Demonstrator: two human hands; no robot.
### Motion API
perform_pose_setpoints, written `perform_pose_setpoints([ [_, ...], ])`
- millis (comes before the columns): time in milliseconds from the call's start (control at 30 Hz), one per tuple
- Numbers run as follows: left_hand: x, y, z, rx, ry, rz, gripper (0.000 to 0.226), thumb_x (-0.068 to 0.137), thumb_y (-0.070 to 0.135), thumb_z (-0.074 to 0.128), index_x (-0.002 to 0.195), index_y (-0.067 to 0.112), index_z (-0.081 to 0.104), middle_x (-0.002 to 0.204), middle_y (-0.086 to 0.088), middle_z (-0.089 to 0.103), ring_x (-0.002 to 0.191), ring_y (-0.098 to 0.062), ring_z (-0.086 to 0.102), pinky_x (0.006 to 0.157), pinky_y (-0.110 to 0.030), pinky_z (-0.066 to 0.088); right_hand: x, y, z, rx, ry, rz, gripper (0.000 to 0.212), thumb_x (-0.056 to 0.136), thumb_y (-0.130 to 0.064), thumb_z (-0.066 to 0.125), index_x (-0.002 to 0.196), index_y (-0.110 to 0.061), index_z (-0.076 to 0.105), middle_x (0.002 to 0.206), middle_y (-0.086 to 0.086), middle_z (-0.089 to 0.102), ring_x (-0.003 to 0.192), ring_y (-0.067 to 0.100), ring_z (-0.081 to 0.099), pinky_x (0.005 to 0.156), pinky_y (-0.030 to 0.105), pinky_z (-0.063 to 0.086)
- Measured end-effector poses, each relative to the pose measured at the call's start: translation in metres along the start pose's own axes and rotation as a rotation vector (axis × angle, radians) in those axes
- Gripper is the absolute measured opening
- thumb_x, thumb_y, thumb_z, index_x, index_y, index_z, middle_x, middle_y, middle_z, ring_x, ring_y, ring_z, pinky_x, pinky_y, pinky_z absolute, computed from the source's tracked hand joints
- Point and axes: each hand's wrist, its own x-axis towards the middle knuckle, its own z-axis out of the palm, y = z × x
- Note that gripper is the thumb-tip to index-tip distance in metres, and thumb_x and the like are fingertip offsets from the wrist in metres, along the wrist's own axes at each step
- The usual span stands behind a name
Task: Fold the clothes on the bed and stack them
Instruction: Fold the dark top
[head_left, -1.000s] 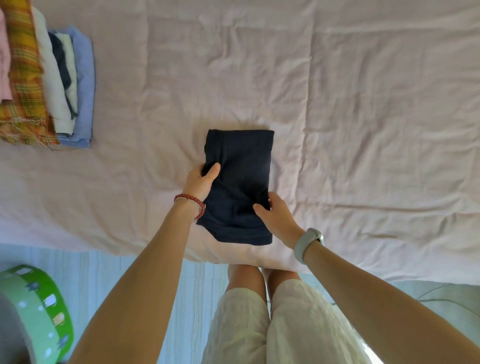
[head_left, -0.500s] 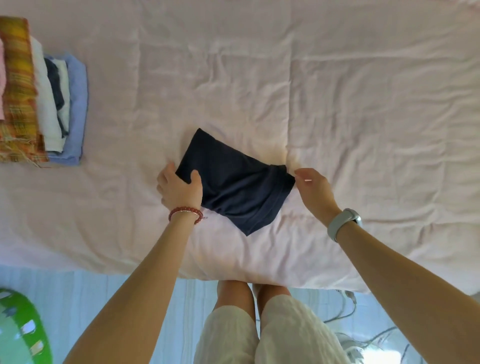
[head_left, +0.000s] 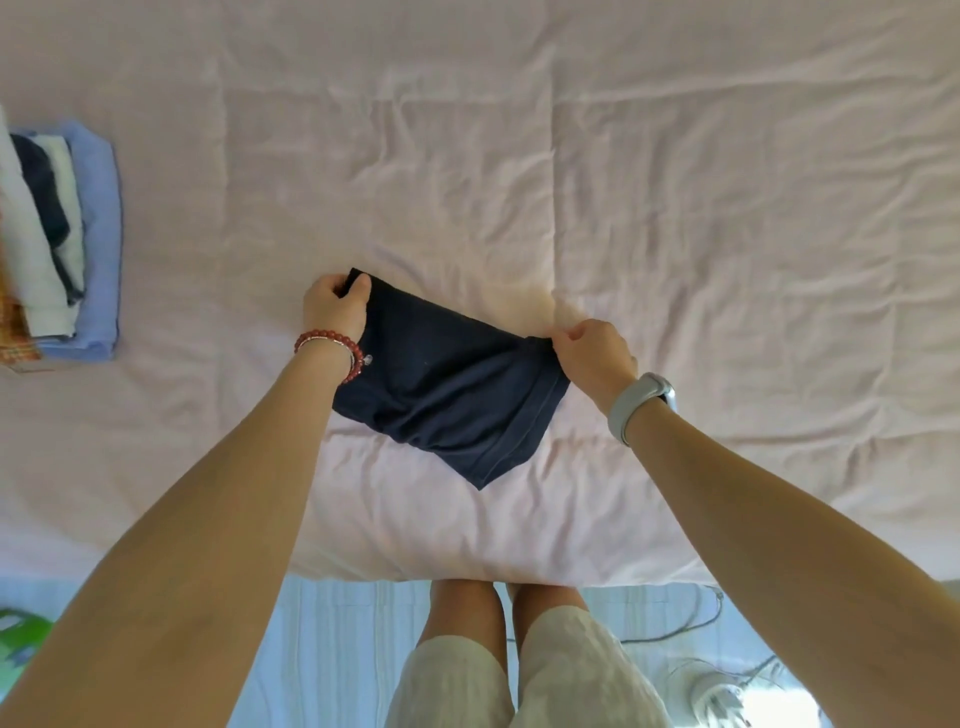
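— Clothes first: where's the dark garment (head_left: 447, 384)?

— Head view, the only one. It lies on the pink bedsheet (head_left: 675, 208) near the bed's front edge, part-folded. Its long axis runs slantwise, from far-left down to near-right.

— And the hands?

— One at each end. The left hand (head_left: 335, 309) curls its fingers round the far-left corner; the right hand (head_left: 592, 356) pinches the hemmed right end. The stack of folded clothes (head_left: 62, 244) sits well apart at the left edge, so the left hand is nearer it.

— What differs from before?

— A second ago the garment lay lengthwise, pointing away, with both hands at its near end. Since then it has swung slantwise, and the hands have spread to opposite ends.
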Motion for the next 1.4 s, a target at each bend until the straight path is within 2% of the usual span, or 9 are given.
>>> perform_pose_setpoints([
  [200, -0.002, -0.004, -0.003, -0.041, 0.086, -0.089, 0.029, 0.098, 0.022, 0.044, 0.112, 0.000, 0.056, 0.094, -0.007, 0.054, 0.091, -0.019, 0.048, 0.085, -0.030, 0.043, -0.011, 0.034, -0.011, 0.041, 0.025, 0.108, 0.023, 0.090, -0.026, 0.041, 0.082, -0.010, 0.055, 0.077, 0.005, 0.053, 0.078, 0.031, 0.052, 0.074, 0.037, 0.041],
  [367, 0.000, -0.010, -0.017, -0.023, -0.057, -0.068, 0.043, 0.093, 0.031, 0.053, 0.126, 0.004, 0.052, 0.122, -0.007, 0.055, 0.110, -0.021, 0.052, 0.088, -0.027, 0.041, -0.022, 0.010, -0.015, 0.058, 0.209, -0.218, 0.021, 0.093, -0.020, 0.042, 0.110, -0.013, 0.053, 0.108, 0.003, 0.050, 0.097, 0.024, 0.049, 0.097, 0.040, 0.038],
  [433, -0.001, -0.020, -0.027, 0.020, -0.167, -0.105, 0.046, 0.092, 0.038, 0.051, 0.123, 0.004, 0.053, 0.120, -0.010, 0.057, 0.108, -0.026, 0.053, 0.088, -0.034, 0.044, -0.024, 0.000, -0.012, 0.052, 0.232, -0.312, 0.025, 0.094, -0.025, 0.046, 0.115, -0.012, 0.052, 0.110, -0.001, 0.050, 0.099, 0.018, 0.049, 0.091, 0.036, 0.040],
  [633, -0.018, -0.032, -0.021, 0.099, -0.125, -0.082, 0.042, 0.097, 0.036, 0.042, 0.121, 0.001, 0.048, 0.104, -0.007, 0.050, 0.094, -0.023, 0.048, 0.077, -0.034, 0.039, -0.058, 0.016, 0.010, 0.254, 0.045, -0.031, 0.029, 0.093, -0.037, 0.047, 0.074, -0.016, 0.047, 0.063, -0.004, 0.045, 0.058, 0.014, 0.043, 0.047, 0.021, 0.033],
  [800, -0.021, -0.030, -0.014, 0.084, -0.088, -0.121, 0.043, 0.099, 0.035, 0.038, 0.126, 0.003, 0.044, 0.110, -0.009, 0.048, 0.096, -0.023, 0.045, 0.079, -0.033, 0.038, -0.078, 0.025, 0.031, 0.584, -0.064, 0.085, 0.021, 0.093, -0.025, 0.052, 0.097, -0.005, 0.057, 0.080, 0.004, 0.051, 0.073, 0.018, 0.049, 0.061, 0.023, 0.041],
  [1000, -0.021, -0.028, -0.015, 0.091, -0.110, -0.141, 0.044, 0.099, 0.035, 0.037, 0.129, 0.004, 0.042, 0.128, -0.015, 0.049, 0.114, -0.031, 0.047, 0.082, -0.033, 0.038, -0.084, 0.015, 0.037, 0.704, 0.000, 0.059, 0.011, 0.092, -0.017, 0.053, 0.086, -0.013, 0.045, 0.083, 0.006, 0.044, 0.074, 0.019, 0.044, 0.063, 0.024, 0.040],
  [1167, -0.022, -0.027, -0.014, 0.104, -0.093, -0.153, 0.044, 0.099, 0.035, 0.036, 0.129, 0.003, 0.042, 0.128, -0.017, 0.050, 0.113, -0.032, 0.048, 0.081, -0.032, 0.038, -0.097, 0.016, 0.043, 0.622, -0.100, 0.024, 0.016, 0.090, -0.020, 0.055, 0.099, -0.015, 0.044, 0.084, 0.002, 0.053, 0.073, 0.013, 0.052, 0.061, 0.018, 0.043],
  [1300, -0.022, -0.028, -0.014, 0.122, -0.090, -0.156, 0.045, 0.100, 0.035, 0.034, 0.130, 0.003, 0.041, 0.127, -0.016, 0.049, 0.113, -0.032, 0.049, 0.081, -0.032, 0.038, -0.104, 0.027, 0.050, 0.383, -0.197, 0.055, 0.010, 0.090, -0.014, 0.050, 0.087, -0.004, 0.049, 0.076, 0.010, 0.052, 0.059, 0.015, 0.042, 0.052, 0.021, 0.035],
  [1400, -0.020, -0.028, -0.014, 0.135, -0.088, -0.159, 0.045, 0.100, 0.035, 0.033, 0.130, 0.003, 0.041, 0.128, -0.017, 0.049, 0.113, -0.032, 0.049, 0.081, -0.033, 0.038, -0.105, 0.041, 0.048, 0.324, -0.207, 0.069, 0.008, 0.093, -0.014, 0.046, 0.088, -0.010, 0.051, 0.081, 0.008, 0.061, 0.054, 0.011, 0.043, 0.046, 0.016, 0.033],
])
